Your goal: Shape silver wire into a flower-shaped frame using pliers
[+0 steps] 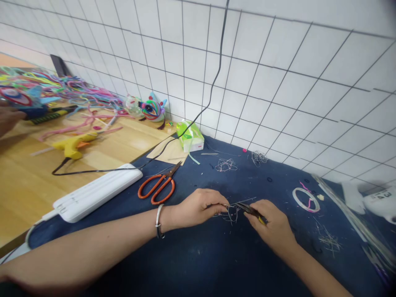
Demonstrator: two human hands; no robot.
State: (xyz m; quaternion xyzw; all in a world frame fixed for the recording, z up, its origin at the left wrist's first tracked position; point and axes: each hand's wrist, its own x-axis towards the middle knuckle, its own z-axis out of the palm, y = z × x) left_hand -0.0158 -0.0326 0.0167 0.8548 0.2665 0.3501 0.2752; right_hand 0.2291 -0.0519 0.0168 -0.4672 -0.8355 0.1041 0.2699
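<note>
Between the fingertips of my left hand point(204, 206) is a small tangle of thin silvery wire point(232, 213), held above the dark blue cloth. A pair of pliers point(252, 211) with black and yellow handles is gripped in my right hand point(274, 227). The tips of the pliers point left and meet the wire; whether the jaws are closed on it is too small to tell. Orange-handled scissors point(159, 185) lie beyond my left wrist, blades pointing away.
A white power strip point(99, 192) lies left, its cable near a yellow glue gun point(74, 144). Wire coils point(226, 165) and a white ring point(305, 200) rest on the cloth. A green tissue pack point(190, 138) stands by the wall. Another person's hand point(10, 117) shows far left.
</note>
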